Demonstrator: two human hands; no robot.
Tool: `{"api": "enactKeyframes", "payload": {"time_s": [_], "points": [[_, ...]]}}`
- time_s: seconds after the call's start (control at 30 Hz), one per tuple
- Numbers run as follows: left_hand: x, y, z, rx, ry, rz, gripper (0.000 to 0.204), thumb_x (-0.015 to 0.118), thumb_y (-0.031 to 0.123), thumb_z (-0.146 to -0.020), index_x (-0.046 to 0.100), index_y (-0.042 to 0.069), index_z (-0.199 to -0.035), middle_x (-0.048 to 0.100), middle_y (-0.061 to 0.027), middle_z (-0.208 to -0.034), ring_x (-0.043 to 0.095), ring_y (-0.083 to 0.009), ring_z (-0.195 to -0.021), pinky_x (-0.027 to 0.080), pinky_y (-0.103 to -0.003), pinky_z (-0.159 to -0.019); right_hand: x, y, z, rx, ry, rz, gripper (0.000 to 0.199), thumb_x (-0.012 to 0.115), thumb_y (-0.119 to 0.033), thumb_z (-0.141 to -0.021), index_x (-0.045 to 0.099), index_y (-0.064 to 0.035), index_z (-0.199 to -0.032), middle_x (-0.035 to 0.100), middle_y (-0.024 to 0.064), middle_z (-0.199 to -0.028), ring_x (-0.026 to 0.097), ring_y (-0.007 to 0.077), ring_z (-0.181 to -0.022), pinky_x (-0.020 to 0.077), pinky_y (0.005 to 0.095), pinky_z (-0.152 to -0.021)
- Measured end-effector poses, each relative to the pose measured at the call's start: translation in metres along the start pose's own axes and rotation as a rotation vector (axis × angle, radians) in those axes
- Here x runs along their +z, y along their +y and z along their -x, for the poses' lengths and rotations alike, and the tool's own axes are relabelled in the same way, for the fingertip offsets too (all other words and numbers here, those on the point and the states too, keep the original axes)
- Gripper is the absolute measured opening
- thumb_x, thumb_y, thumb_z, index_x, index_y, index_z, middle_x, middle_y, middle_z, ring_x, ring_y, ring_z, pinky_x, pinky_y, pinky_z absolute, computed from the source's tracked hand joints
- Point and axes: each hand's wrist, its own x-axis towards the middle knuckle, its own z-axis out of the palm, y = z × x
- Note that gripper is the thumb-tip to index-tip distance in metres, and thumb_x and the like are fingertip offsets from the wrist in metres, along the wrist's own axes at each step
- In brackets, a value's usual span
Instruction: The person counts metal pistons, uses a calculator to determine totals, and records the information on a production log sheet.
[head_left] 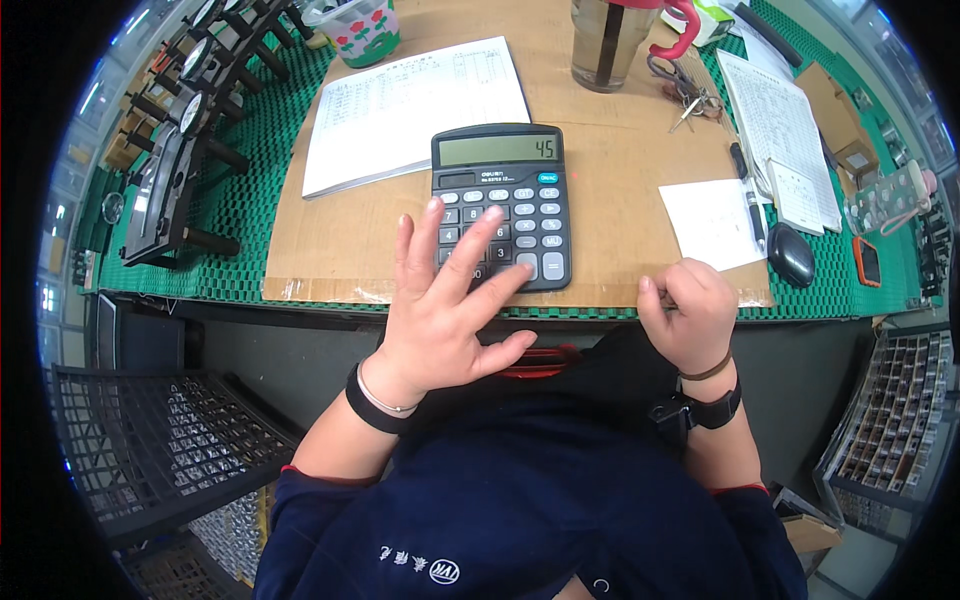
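Note:
A dark desk calculator [505,180] with a lit display lies on a sheet of brown cardboard [620,170]. My left hand [445,305] hovers over its lower keys with fingers spread, one fingertip touching the keypad. At the table's near edge, right of the calculator, my right hand [690,310] rests curled into a loose fist, with nothing visible in it. Both wrists wear dark bands. A printed sheet of paper [410,105] lies just behind the calculator to the left.
A clear tumbler with a pink handle [612,40] stands at the back, keys [688,95] beside it. At right lie a white note [712,222], a pen [748,195], a black mouse [792,254] and a clipboard of forms [780,130]. Black gauge fixtures [185,130] occupy the left on green matting.

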Motion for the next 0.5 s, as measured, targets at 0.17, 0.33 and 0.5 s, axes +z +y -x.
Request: {"api": "enactKeyframes", "payload": {"time_s": [0.17,0.33,0.5], "points": [[-0.005,-0.02,0.009,-0.18,0.167,-0.015,0.061,0.07,0.043,-0.078,0.065,0.012,-0.131,0.04,-0.0217,-0.154,0.019,-0.0495,-0.147,0.013,-0.056,-0.12,0.0,-0.002,0.001,0.012,-0.001,0.011,0.023,0.073,-0.014,-0.076,0.055,-0.0083,-0.063,0.052,0.0079,-0.06,0.054,0.0276,-0.056,0.0411,0.038,-0.049],[-0.004,-0.026,0.012,-0.233,0.253,-0.077,0.051,0.067,0.038,-0.08,0.068,0.008,-0.121,0.043,-0.0218,-0.151,0.021,-0.0491,-0.146,0.014,-0.057,-0.119,-0.002,-0.002,0.001,0.01,-0.021,0.024,0.023,0.073,-0.014,-0.076,0.055,-0.0081,-0.063,0.051,0.0083,-0.06,0.054,0.0279,-0.056,0.0408,0.0388,-0.05],[-0.001,-0.025,0.016,-0.207,0.262,-0.14,0.043,0.054,0.041,-0.089,0.07,0.006,-0.107,0.048,-0.0241,-0.146,0.024,-0.0484,-0.146,0.016,-0.056,-0.118,0.001,0.0,0.002,0.023,-0.015,0.017,0.024,0.073,-0.014,-0.077,0.055,-0.0077,-0.063,0.05,0.0091,-0.06,0.053,0.0285,-0.056,0.0401,0.0393,-0.05]]}}
